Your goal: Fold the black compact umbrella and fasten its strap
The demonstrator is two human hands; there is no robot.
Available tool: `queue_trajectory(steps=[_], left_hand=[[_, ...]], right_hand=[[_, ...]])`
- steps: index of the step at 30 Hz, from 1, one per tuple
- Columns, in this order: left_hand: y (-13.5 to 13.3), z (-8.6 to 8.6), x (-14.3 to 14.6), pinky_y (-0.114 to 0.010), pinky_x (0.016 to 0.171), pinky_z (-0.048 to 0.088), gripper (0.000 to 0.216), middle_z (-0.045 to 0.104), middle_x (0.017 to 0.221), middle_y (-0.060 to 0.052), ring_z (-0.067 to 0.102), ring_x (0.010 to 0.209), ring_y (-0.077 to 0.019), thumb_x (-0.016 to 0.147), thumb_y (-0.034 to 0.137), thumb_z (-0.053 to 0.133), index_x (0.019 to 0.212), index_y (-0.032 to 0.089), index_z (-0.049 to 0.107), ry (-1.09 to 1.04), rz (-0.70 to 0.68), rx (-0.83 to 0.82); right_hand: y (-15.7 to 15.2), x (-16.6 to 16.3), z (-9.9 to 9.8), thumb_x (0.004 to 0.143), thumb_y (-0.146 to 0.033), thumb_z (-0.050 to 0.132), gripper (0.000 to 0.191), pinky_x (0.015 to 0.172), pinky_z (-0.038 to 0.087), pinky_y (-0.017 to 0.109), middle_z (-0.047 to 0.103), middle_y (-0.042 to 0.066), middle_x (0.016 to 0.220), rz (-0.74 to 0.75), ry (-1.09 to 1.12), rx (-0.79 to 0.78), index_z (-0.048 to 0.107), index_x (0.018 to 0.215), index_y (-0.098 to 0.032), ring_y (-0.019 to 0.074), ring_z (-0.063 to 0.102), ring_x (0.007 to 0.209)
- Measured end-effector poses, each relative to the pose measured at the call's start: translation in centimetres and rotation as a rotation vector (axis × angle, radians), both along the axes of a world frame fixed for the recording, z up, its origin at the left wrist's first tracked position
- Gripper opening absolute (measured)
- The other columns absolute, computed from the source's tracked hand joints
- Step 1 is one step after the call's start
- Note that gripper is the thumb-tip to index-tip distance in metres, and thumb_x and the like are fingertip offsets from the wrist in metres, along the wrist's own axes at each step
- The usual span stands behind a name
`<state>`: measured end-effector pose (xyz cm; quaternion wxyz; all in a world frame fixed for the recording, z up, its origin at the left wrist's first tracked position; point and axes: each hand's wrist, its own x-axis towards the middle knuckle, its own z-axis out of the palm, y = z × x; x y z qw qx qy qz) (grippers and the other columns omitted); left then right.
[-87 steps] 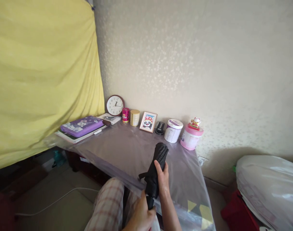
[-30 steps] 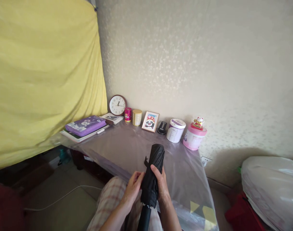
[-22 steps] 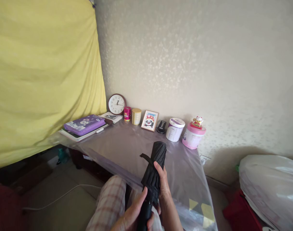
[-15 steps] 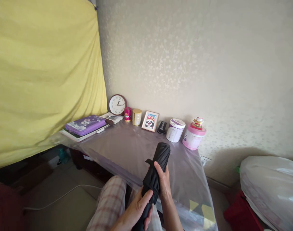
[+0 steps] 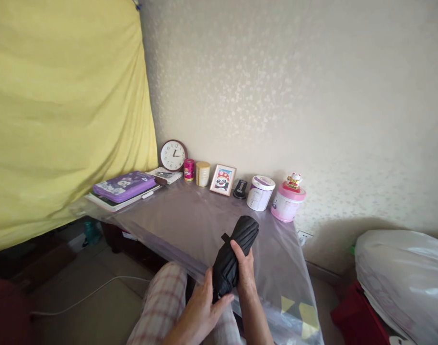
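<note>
A folded black umbrella (image 5: 230, 262) is held slantwise above my lap and the table's near edge, its top pointing away and to the right. My right hand (image 5: 245, 268) is wrapped round its right side, thumb lying across the folded cloth. At the lower end, my left hand (image 5: 208, 302) grips it with thumb and fingers on either side of the base. A short black strap (image 5: 225, 237) sticks out from the umbrella's left side. The handle end is hidden by my left hand.
The plastic-covered table (image 5: 168, 220) carries a purple case (image 5: 124, 187), a clock (image 5: 173, 155), a framed panda picture (image 5: 223, 180), a white tub (image 5: 261, 193) and a pink tub (image 5: 288, 202) along the back. A large plastic-wrapped bundle (image 5: 402, 273) stands at right.
The umbrella has tilted further right, and its lower shaft no longer shows below my left hand. My left hand has shifted to cup the base. The strap now sticks out straighter.
</note>
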<state>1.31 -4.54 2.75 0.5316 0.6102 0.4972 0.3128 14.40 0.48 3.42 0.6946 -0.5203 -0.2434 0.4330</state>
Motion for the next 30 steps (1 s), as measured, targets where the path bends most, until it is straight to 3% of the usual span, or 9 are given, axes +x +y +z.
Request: queue_trajectory(steps=[4,9,12,14,16,21,24,27,30], left_hand=[[-0.1,0.5,0.1,-0.021,0.034,0.035,0.070,0.059,0.064,0.005,0.045,0.032,-0.0098,0.073,0.048,0.058,0.131,0.024,0.027,-0.314,-0.214,-0.321],[-0.7,-0.7,1.0,-0.023,0.034,0.033,0.061,0.051,0.051,0.008,0.041,0.031,-0.0114,0.077,0.044,0.053,0.130,0.020,0.034,-0.141,-0.156,-0.209],[-0.7,-2.1,1.2,-0.033,0.056,0.048,0.062,0.068,0.083,-0.010,0.064,0.061,-0.0244,0.074,0.035,0.054,0.131,0.015,0.038,0.096,0.016,0.039],[-0.6,-2.6,1.0,-0.039,0.078,0.047,0.065,0.065,0.107,-0.019,0.065,0.093,-0.0331,0.072,0.028,0.052,0.134,0.011,0.039,0.199,0.068,0.187],[-0.4,-2.3,0.6,-0.042,0.085,0.044,0.068,0.063,0.113,-0.020,0.060,0.104,-0.0361,0.072,0.027,0.052,0.136,0.011,0.037,0.222,0.049,0.219],[-0.2,0.7,-0.4,-0.030,0.050,0.048,0.084,0.066,0.083,-0.004,0.066,0.065,-0.0249,0.070,0.039,0.061,0.142,0.025,0.020,-0.115,-0.166,-0.136],[-0.3,1.5,-0.3,-0.020,0.038,0.041,0.076,0.062,0.078,0.002,0.058,0.046,-0.0129,0.069,0.042,0.063,0.134,0.029,0.027,-0.335,-0.231,-0.303],[-0.7,0.6,0.3,-0.018,0.031,0.033,0.069,0.059,0.065,0.005,0.041,0.030,-0.0066,0.076,0.046,0.057,0.134,0.025,0.027,-0.258,-0.216,-0.252],[-0.9,-1.1,0.6,-0.027,0.046,0.049,0.073,0.066,0.077,-0.003,0.061,0.050,-0.0168,0.077,0.042,0.057,0.140,0.024,0.024,-0.086,-0.113,-0.050]], right_hand=[[-0.2,0.4,0.1,0.063,-0.046,0.076,0.055,0.064,0.051,0.028,0.066,-0.002,0.076,0.051,0.068,0.008,0.058,0.108,-0.019,0.0180,0.062,0.069],[-0.4,0.4,-0.2,0.065,-0.046,0.076,0.058,0.065,0.051,0.029,0.068,-0.001,0.079,0.094,0.046,0.020,0.055,0.111,-0.018,0.0183,0.063,0.070],[-0.3,0.2,-0.4,0.064,-0.044,0.077,0.054,0.065,0.051,0.029,0.067,-0.002,0.077,0.082,0.070,0.053,0.055,0.107,-0.020,0.0182,0.063,0.069],[-0.2,0.0,-0.4,0.064,-0.043,0.078,0.052,0.062,0.051,0.030,0.066,-0.002,0.073,0.089,0.101,0.053,0.054,0.104,-0.020,0.0184,0.063,0.065],[-0.2,-0.1,-0.4,0.063,-0.043,0.078,0.051,0.057,0.050,0.029,0.065,-0.003,0.070,0.072,0.115,0.037,0.054,0.103,-0.021,0.0180,0.061,0.060],[-0.3,-0.1,-0.3,0.062,-0.043,0.078,0.051,0.051,0.047,0.026,0.061,-0.006,0.066,0.032,0.137,0.015,0.058,0.104,-0.021,0.0154,0.058,0.057],[-0.4,0.0,-0.3,0.064,-0.046,0.076,0.051,0.052,0.049,0.027,0.063,-0.004,0.067,0.091,0.183,0.007,0.059,0.103,-0.019,0.0162,0.059,0.057],[-0.5,0.1,-0.4,0.064,-0.047,0.076,0.050,0.053,0.050,0.028,0.066,0.000,0.070,0.118,0.193,0.012,0.060,0.100,-0.017,0.0178,0.061,0.059],[-0.6,0.1,-0.5,0.065,-0.049,0.075,0.049,0.055,0.052,0.030,0.068,0.004,0.075,0.170,0.207,0.034,0.060,0.097,-0.015,0.0200,0.064,0.062]])
